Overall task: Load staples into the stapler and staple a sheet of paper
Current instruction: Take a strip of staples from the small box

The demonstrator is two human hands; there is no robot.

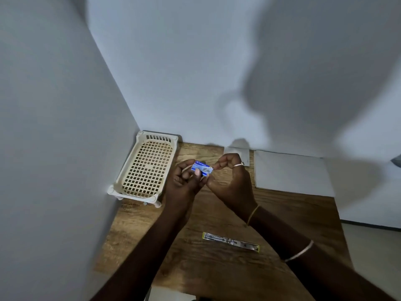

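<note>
Left grip pinching small blue cardboard staple box, right grip seemingly tugging its flap, grained wooden table.

Only print I see is on the blue staple box pinched in my left hand: a white word on top, looks like "Kangaro", too blurred to be sure. Smaller print below it can't be read.
</note>
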